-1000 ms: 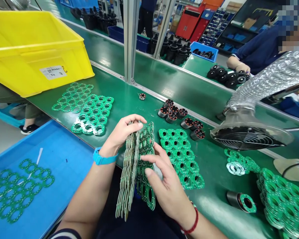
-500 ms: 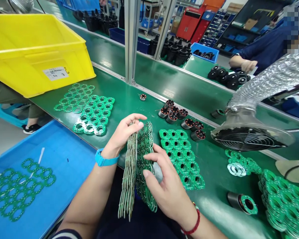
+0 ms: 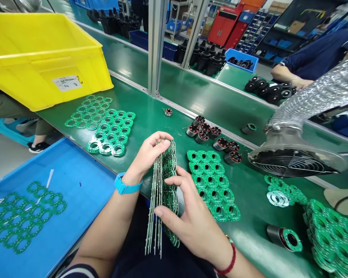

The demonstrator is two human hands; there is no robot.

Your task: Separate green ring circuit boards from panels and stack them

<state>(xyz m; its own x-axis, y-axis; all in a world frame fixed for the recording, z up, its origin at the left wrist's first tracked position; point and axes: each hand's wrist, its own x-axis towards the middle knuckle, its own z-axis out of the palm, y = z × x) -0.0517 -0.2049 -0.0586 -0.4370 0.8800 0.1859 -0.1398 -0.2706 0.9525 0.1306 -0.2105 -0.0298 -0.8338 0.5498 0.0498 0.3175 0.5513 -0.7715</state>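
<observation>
A stack of green ring-shaped circuit board panels [image 3: 168,185] stands on edge in front of my body, its sheets spread apart at the lower left. My left hand [image 3: 153,152] pinches its top edge between thumb and fingers. On the right side, my right hand [image 3: 191,216] grips the stack, fingers along its right face and thumb reaching over the near edges of the sheets. Just beyond my right hand a flat stack of similar panels [image 3: 210,179] lies on the green bench.
More panels [image 3: 111,129] lie left, near a yellow bin [image 3: 46,73]. A blue tray [image 3: 84,170] holds loose panels. Wire-wound motor stators [image 3: 203,136] stand behind. At right are a fume extraction hood [image 3: 295,158], a stator with a ring board [image 3: 284,237] and piled panels [image 3: 333,235]. A co-worker's arm [image 3: 290,73] is across the bench.
My right thumb has moved left across the panel edges. The left part of the stack now shows fewer, more separated sheets. The co-worker's hand has shifted right.
</observation>
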